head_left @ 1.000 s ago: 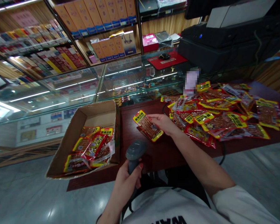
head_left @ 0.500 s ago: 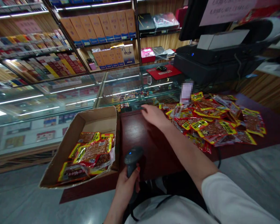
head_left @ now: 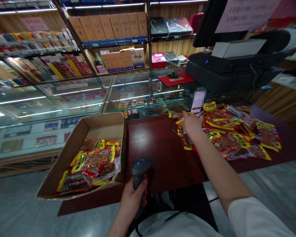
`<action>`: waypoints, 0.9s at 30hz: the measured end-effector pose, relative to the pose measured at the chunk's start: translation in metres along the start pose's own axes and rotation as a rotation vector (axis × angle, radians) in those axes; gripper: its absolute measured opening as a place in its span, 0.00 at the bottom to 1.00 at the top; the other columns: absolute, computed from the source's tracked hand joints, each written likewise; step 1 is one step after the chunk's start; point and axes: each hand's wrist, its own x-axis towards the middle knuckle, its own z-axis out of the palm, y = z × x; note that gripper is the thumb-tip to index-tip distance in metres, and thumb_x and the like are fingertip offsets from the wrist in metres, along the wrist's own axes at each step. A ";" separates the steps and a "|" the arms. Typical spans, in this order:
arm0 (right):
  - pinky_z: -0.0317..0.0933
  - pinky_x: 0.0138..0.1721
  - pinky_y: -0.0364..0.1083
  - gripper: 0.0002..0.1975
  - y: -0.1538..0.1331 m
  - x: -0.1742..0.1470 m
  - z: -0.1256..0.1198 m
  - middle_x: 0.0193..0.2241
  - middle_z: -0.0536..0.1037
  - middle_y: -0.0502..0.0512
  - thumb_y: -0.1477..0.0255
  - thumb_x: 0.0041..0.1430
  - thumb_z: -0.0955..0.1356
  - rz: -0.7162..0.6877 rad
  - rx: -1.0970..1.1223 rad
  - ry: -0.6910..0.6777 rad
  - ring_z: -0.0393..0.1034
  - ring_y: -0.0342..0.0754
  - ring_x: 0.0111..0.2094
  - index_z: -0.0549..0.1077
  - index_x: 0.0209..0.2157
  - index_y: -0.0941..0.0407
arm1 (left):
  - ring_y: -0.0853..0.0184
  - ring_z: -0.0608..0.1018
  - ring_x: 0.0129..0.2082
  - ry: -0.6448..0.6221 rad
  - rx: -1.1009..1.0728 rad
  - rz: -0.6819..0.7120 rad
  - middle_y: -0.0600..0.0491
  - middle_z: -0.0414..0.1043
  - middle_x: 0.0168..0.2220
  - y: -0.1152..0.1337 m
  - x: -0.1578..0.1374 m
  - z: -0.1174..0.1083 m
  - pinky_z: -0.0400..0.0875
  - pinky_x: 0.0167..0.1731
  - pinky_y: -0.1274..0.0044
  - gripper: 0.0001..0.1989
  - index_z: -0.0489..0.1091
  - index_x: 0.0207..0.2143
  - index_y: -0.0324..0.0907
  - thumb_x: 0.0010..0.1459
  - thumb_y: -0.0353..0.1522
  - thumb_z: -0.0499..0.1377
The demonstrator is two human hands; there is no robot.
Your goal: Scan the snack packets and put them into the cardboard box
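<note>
My left hand (head_left: 134, 196) is wrapped round the handle of a dark barcode scanner (head_left: 141, 168), held upright at the front edge of the dark red table. My right hand (head_left: 192, 124) reaches over the left side of a heap of snack packets (head_left: 229, 135), touching or just above them. Its fingers look apart and bent downward, with the tips partly hidden among the packets. To the left, an open cardboard box (head_left: 101, 123) holds several similar red and yellow packets (head_left: 97, 159).
A glass display counter (head_left: 84, 95) runs behind the table (head_left: 160, 154). A mouse (head_left: 173, 75) lies on a red mat beside a black checkout machine (head_left: 227, 70). A small blurred card (head_left: 198, 102) stands behind the heap. Shelves with boxes (head_left: 111, 29) line the back.
My right hand has moved right, from the bare tabletop onto the heap of packets. My left hand keeps the barcode scanner in nearly the same place.
</note>
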 end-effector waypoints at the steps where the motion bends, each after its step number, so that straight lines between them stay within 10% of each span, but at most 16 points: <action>1: 0.56 0.55 0.62 0.30 -0.002 -0.004 -0.001 0.54 0.71 0.71 0.72 0.59 0.69 -0.044 0.086 0.021 0.67 0.63 0.55 0.64 0.63 0.58 | 0.74 0.67 0.09 0.003 0.001 0.002 0.62 0.66 0.17 -0.003 0.001 0.000 0.60 0.09 0.82 0.24 0.69 0.39 0.39 0.50 0.48 0.65; 6: 0.64 0.53 0.54 0.35 -0.020 -0.028 0.004 0.55 0.70 0.65 0.72 0.56 0.69 -0.112 0.818 0.103 0.68 0.56 0.54 0.61 0.66 0.55 | 0.74 0.66 0.09 0.010 -0.006 0.001 0.62 0.67 0.17 -0.012 0.005 -0.001 0.61 0.09 0.82 0.26 0.70 0.40 0.38 0.50 0.50 0.65; 12: 0.68 0.38 0.45 0.25 -0.052 -0.055 0.032 0.32 0.78 0.47 0.65 0.41 0.78 0.189 1.709 -0.344 0.72 0.43 0.31 0.78 0.44 0.54 | 0.73 0.66 0.09 0.027 -0.017 -0.017 0.62 0.66 0.16 -0.002 0.001 0.002 0.61 0.09 0.82 0.26 0.70 0.39 0.39 0.48 0.49 0.66; 27: 0.74 0.34 0.44 0.17 -0.058 -0.064 0.048 0.33 0.82 0.49 0.66 0.47 0.78 0.370 1.890 -0.502 0.78 0.44 0.32 0.73 0.37 0.54 | 0.73 0.67 0.11 0.038 0.025 0.019 0.61 0.67 0.17 0.012 -0.009 0.007 0.61 0.12 0.82 0.25 0.72 0.42 0.37 0.50 0.48 0.66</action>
